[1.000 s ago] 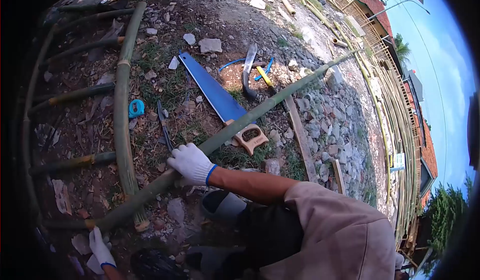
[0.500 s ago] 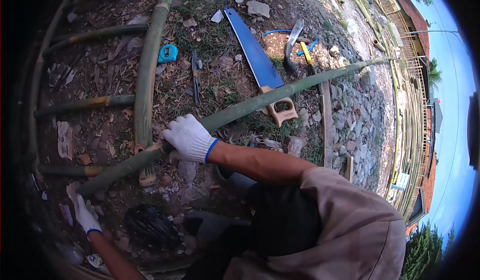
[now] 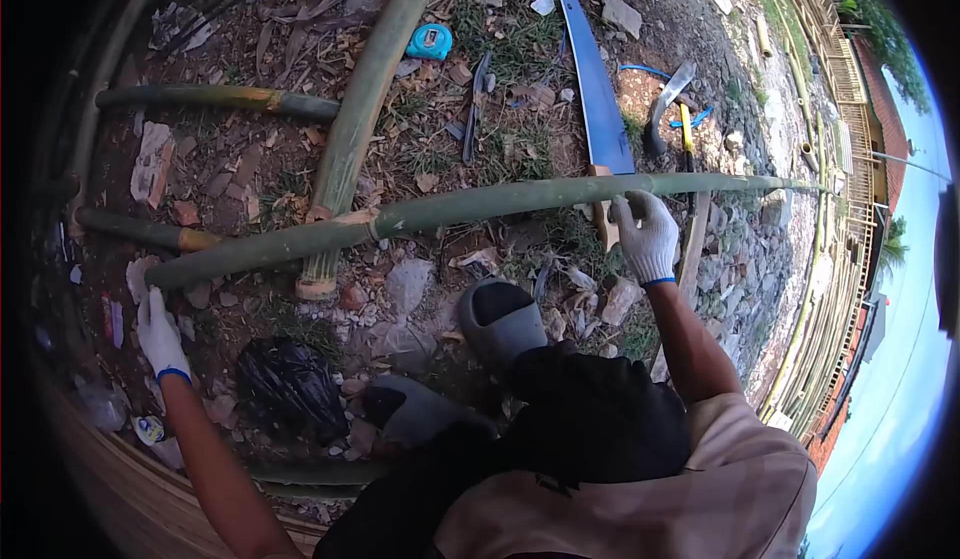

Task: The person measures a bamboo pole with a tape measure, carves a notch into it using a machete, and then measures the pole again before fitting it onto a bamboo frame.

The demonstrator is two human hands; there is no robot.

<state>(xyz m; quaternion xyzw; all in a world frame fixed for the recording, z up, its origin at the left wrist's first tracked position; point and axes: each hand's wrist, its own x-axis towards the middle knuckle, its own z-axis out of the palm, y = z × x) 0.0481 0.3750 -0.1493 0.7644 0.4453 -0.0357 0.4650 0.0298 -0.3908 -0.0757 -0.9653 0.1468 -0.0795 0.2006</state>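
Observation:
A long green bamboo pole lies across the view, over the lower end of a thicker bamboo pole. My left hand, in a white glove with a blue cuff, is just below the pole's near end, its fingers stretched out toward it. My gloved right hand is at the pole's lower edge farther right, fingers bent and somewhat apart. Right beside it is the wooden handle of a handsaw, partly hidden under the pole. The saw's blue blade extends upward beyond the pole.
A teal tape measure lies beside the thicker pole. A curved blade and a yellow-handled tool lie past the saw. Bamboo rungs cross at left. My grey shoes and a black plastic bag are below the pole.
My right hand has left the middle of the pole and moved right, toward the saw handle. My left hand stays near the pole's end. The view has shifted.

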